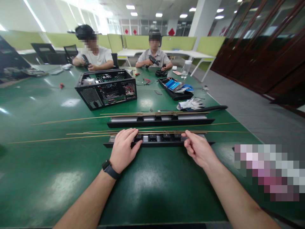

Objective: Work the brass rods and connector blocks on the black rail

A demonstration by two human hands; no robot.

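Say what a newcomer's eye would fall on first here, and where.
Probably the left hand and right hand, over opposite halves of the near black bar, with thin golden rods running along it. Next, likely the open black computer case, beyond them and left of centre on the green table.

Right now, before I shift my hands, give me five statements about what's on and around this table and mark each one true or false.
1. The left hand is over the nearer bar. True.
2. The watch has a white band. False: the band is dark.
3. The rods reach past the nearer bar's left end. True.
4. The case stands to the right of the gloves. False: it is to their left.
5. The gloves lie beyond the farther bar. True.
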